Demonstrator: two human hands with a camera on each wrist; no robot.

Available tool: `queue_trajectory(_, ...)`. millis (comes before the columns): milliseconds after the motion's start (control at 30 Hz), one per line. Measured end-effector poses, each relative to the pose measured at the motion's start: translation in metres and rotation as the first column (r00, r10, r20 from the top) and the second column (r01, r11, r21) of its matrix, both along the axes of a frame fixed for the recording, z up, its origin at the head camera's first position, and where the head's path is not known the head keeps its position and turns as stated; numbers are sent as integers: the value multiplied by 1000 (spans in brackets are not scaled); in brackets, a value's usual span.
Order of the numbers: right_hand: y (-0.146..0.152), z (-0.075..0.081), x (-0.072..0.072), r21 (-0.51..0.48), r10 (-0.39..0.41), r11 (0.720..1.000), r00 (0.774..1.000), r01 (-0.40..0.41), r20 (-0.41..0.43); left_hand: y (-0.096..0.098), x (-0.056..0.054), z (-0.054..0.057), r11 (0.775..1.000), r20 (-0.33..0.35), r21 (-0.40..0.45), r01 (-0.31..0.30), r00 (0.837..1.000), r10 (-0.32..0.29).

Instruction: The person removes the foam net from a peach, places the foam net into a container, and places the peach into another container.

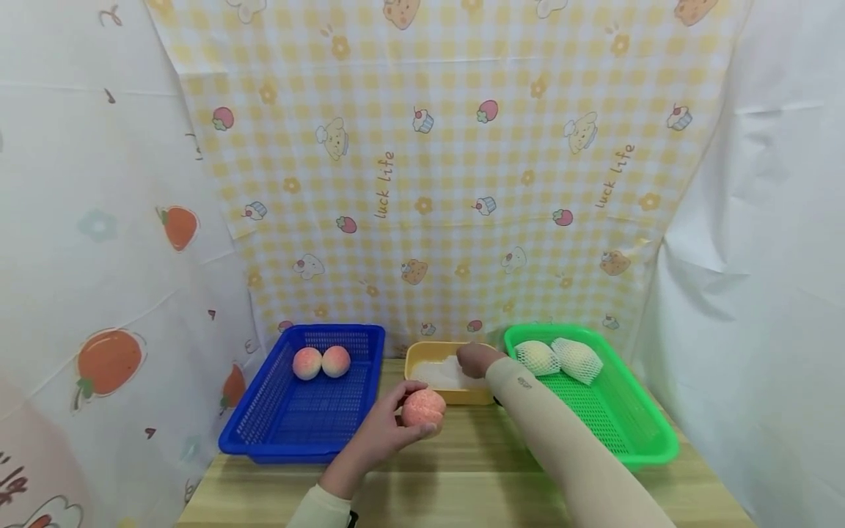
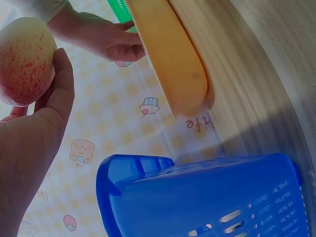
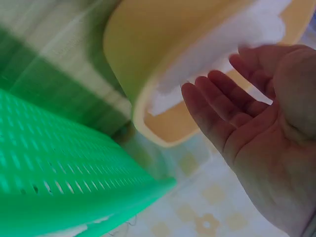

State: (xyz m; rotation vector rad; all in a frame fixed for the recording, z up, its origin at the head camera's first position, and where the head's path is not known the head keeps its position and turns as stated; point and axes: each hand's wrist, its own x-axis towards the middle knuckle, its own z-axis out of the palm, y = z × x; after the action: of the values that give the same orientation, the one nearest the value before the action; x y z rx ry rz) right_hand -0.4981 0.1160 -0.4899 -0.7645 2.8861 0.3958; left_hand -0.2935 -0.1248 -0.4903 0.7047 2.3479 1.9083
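Note:
My left hand [image 1: 385, 427] holds a pink peach [image 1: 424, 408], thumb and fingers curled round its sides, in front of the yellow box. The left wrist view shows the peach [image 2: 25, 61] paler, with red speckles. My right hand [image 1: 477, 359] reaches over the yellow box [image 1: 422, 397] from the right. In the right wrist view, this hand [image 3: 261, 111] has loosely bent fingers, with fingertips at the white foam nets [image 3: 212, 57] inside the box; no net is visibly pinched. From the head view those nets [image 1: 439, 372] look like a thin white pile, partly hidden by the hand.
To the left, a blue basket [image 1: 300, 433] contains two peaches [image 1: 321, 362] side by side at its back. At the right stands a green basket [image 1: 650, 433] with two net-wrapped fruits [image 1: 557, 358] near its far end. A patterned cloth [image 1: 455, 183] hangs behind the wooden table [image 1: 449, 455].

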Motion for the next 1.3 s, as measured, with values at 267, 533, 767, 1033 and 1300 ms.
queue_trajectory(267,2,-39,-28,-195,4,981,998,9,67,-4,1,1,1000,-6,0,-9,1000,9)
queue_trajectory(533,11,-49,-32,-215,-26,976,997,40,71,-6,0,2,999,-12,-24,-22,1000,22)
queue_trajectory(767,6,-25,-26,-242,2,970,995,21,95,-7,-1,1,999,0,-28,-41,999,41)
queue_trajectory(1033,3,28,15,-351,-21,934,992,65,127,-6,0,6,999,-2,-18,-43,999,43)
queue_trajectory(1300,15,61,40,-448,33,894,993,23,116,-5,1,8,999,-2,-18,-30,1000,30)
